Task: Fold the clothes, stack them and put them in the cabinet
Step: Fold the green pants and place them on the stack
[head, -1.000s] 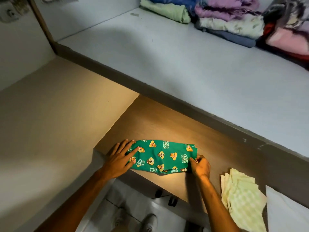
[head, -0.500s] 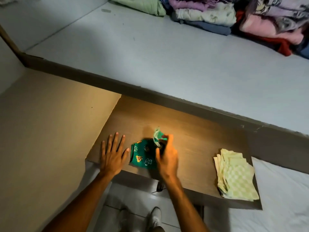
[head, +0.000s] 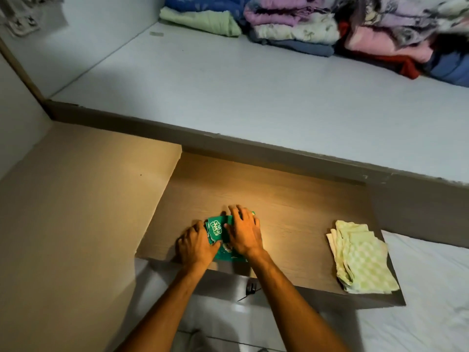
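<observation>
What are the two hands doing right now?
Left hand: fingers curled on the left edge of the folded green cloth, holding it.
Right hand: open, fingers spread, pressing flat on the cloth.

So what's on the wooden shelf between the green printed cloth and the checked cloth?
Nothing: the head view shows bare wooden shelf between the green printed cloth and the checked cloth.
</observation>
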